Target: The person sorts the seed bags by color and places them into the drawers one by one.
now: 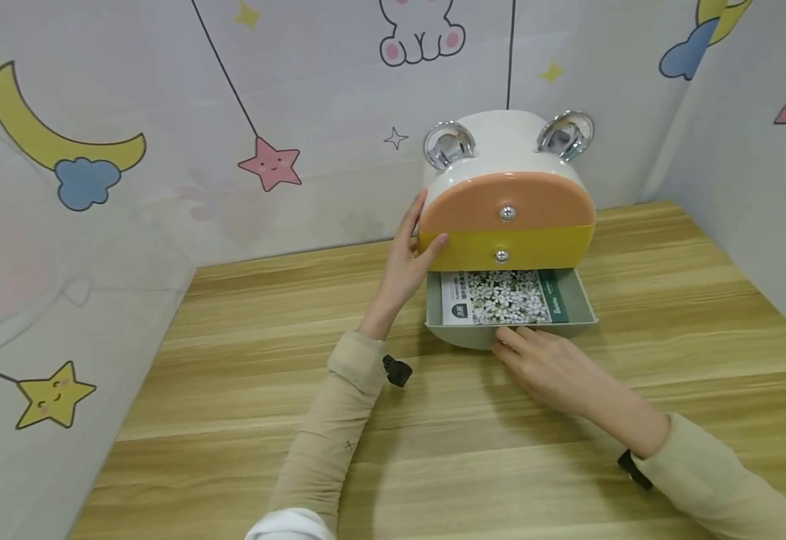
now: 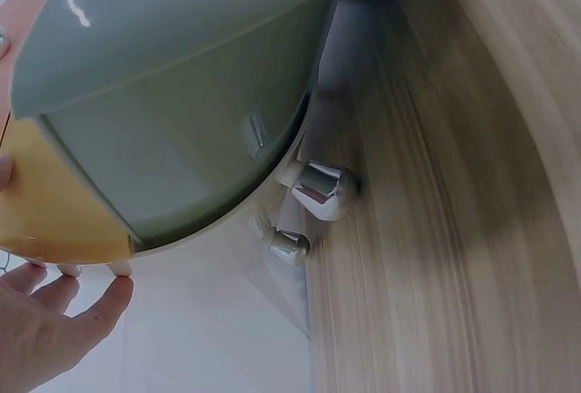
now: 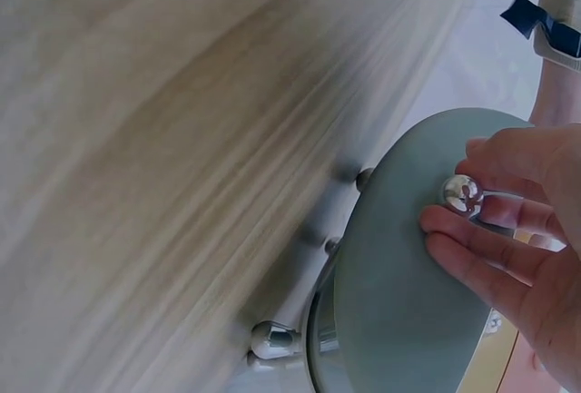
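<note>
A small white cabinet point(image 1: 501, 127) with rounded top and shiny silver ears stands on short metal feet. Its orange drawer point(image 1: 460, 204) and yellow drawer point(image 1: 467, 247) are closed; the green bottom drawer point(image 1: 433, 304) is pulled out. Inside lies a packet printed with white flowers point(image 1: 508, 296). My left hand point(image 1: 406, 259) rests against the cabinet's left side, thumb at the yellow front and fingers along the white shell. At the green drawer's front, my right hand point(image 1: 548, 367) has its fingers around the round silver knob point(image 3: 461, 195), which the head view hides.
The cabinet stands on a wood-grain table point(image 1: 265, 345) near its back edge. Behind it hangs a pale wall covering point(image 1: 339, 90) with cartoon stars and moons. Another light wall point(image 1: 757, 195) borders the right side. Dark straps point(image 1: 396, 370) show at the wrists.
</note>
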`<move>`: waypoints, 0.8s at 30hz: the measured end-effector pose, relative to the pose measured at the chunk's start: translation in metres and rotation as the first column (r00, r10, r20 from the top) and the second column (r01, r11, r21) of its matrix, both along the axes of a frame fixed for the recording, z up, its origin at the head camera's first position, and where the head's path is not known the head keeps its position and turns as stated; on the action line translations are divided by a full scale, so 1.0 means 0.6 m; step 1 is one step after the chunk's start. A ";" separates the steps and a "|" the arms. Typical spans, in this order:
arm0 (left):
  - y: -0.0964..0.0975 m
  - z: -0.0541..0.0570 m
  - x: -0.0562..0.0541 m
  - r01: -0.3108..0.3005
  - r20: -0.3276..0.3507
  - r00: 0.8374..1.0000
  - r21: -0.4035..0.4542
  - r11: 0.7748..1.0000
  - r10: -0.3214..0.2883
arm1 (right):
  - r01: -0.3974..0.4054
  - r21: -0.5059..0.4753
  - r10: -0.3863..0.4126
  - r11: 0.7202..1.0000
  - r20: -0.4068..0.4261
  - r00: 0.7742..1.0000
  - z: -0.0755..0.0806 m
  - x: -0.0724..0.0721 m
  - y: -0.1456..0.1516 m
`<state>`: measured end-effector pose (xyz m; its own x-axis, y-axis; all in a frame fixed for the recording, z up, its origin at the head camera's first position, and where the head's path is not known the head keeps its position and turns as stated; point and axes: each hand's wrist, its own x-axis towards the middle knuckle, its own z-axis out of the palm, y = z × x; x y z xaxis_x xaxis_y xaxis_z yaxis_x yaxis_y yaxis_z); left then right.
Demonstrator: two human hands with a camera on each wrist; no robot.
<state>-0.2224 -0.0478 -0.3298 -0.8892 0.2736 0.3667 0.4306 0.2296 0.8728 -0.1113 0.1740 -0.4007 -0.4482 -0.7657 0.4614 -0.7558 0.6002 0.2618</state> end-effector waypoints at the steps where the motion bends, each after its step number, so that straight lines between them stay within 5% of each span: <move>1: 0.000 0.000 0.000 0.001 0.001 1.000 0.000 1.000 -0.001 | 0.000 -0.003 0.000 1.000 0.003 1.000 0.000 -0.001 0.000; 7: 0.001 -0.004 -0.003 -0.003 0.002 1.000 0.006 1.000 0.003 | 0.011 -0.002 -0.011 1.000 0.029 1.000 0.003 -0.007 -0.001; 15: 0.001 -0.043 -0.037 -0.017 -0.016 1.000 0.019 1.000 0.017 | 0.018 -0.013 -0.018 1.000 0.011 1.000 0.006 -0.013 -0.004; 24: 0.000 -0.048 -0.037 -0.026 -0.037 0.999 0.032 0.999 0.027 | 0.036 -0.037 -0.036 0.999 0.003 0.999 0.003 -0.027 -0.004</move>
